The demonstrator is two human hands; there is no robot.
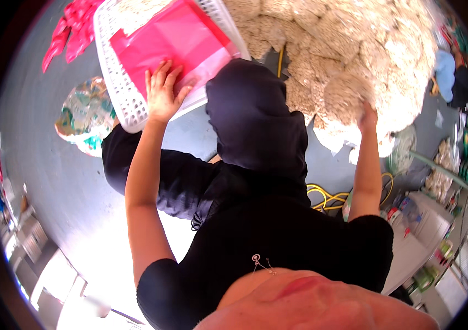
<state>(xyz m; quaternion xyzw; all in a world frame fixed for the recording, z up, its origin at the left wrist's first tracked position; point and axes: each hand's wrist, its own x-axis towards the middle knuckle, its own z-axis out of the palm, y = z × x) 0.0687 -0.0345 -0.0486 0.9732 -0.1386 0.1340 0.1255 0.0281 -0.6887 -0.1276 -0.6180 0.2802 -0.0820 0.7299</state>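
My left hand (165,91) lies with its fingers spread on a stack of pink plastic bags (181,38). The stack rests across a white perforated plastic basket (135,113) at the upper left. Over to the right, my right hand (367,116) grips the edge of a clear bag of tan, strand-like pieces (346,94). That bag is smeared by motion, and part of the fingers is hidden. It is in front of a large heap of similar filled bags (322,33).
Crumpled pink plastic (82,25) lies on the floor beyond the basket's left side. A patterned clear plastic bag (88,113) sits left of the basket. Yellow cord (327,198) coils near my right side. Another person's blue-and-dark clothing (454,82) shows at the far right.
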